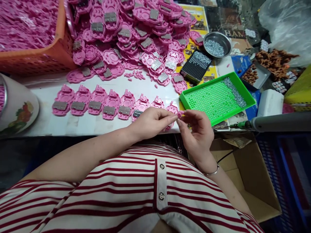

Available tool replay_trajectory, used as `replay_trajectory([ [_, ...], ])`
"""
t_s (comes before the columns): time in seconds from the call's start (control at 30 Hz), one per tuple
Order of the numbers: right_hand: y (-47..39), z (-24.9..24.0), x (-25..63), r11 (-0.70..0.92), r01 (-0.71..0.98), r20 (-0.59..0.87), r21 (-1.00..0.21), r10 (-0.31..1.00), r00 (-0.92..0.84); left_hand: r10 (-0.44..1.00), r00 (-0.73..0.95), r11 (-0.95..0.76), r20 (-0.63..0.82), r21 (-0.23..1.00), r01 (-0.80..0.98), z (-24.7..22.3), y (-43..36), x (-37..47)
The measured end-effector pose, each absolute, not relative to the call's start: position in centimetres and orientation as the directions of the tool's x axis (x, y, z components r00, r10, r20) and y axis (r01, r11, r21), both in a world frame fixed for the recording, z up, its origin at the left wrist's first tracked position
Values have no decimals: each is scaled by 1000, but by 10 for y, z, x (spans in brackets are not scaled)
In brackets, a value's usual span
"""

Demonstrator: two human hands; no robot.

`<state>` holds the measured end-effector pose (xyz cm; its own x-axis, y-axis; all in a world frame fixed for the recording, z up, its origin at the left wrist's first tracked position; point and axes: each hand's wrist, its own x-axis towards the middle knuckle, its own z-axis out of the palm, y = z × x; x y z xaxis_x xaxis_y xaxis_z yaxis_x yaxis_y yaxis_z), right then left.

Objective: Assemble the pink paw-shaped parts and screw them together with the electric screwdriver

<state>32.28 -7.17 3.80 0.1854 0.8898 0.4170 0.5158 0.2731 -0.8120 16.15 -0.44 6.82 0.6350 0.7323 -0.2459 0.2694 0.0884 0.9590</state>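
Between the fingertips of both hands is a small pink plastic piece (180,114), mostly covered by the fingers. My left hand (155,119) pinches it from the left, and my right hand (195,129) pinches it from the right with thumb and index finger. Just beneath them lies a pink plastic housing (172,108), the rightmost of a row along the table's front. Others in the row, like the pink housing with a grey metal plate (126,105), lie flat to the left. My left hand partly hides a few of them.
A heap of pink housings (143,26) fills the back. An orange basket (55,48) of pink parts stands at left, above a white pot (21,103). Rightward are a green screw tray (201,100), a black tray (194,69), a metal bowl (227,38) and an electric screwdriver (272,122).
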Motion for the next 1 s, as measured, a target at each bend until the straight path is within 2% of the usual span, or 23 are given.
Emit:
replay_trajectory([
  [0.07, -73, 41, 325, 313, 667, 474, -676, 878, 68, 686, 626, 285, -371, 929, 237, 69, -5, 164],
  [0.17, -75, 45, 329, 342, 762, 513, -550, 858, -15, 647, 603, 419, -466, 878, 229, 68, -7, 165],
  [0.43, -77, 44, 330, 386, 743, 521, -547, 851, -59, 607, 651, 409, -456, 881, 236, 65, -10, 164],
  [0.5, -78, 41, 330, 388, 727, 504, -566, 861, -68, 627, 668, 277, -401, 916, 290, 61, -10, 162],
  [0.57, -77, 37, 332, 364, 725, 493, -585, 869, -38, 692, 671, -7, -267, 926, 376, 57, -10, 159],
  [0.63, -75, 31, 334, 328, 743, 503, -584, 864, 14, 717, 682, -332, -143, 790, 516, 56, -12, 156],
  [0.7, -71, 26, 335, 287, 774, 517, -565, 854, 61, 694, 706, -543, -140, 543, 641, 59, -15, 154],
  [0.77, -66, 20, 335, 252, 797, 510, -548, 856, 80, 668, 713, -635, -214, 337, 696, 66, -17, 154],
  [0.83, -61, 14, 335, 238, 800, 494, -550, 866, 82, 648, 712, -679, -270, 218, 701, 73, -19, 155],
  [1.0, -47, 2, 332, 222, 823, 494, -523, 866, 80, 611, 722, -735, -326, 105, 670, 83, -20, 159],
])
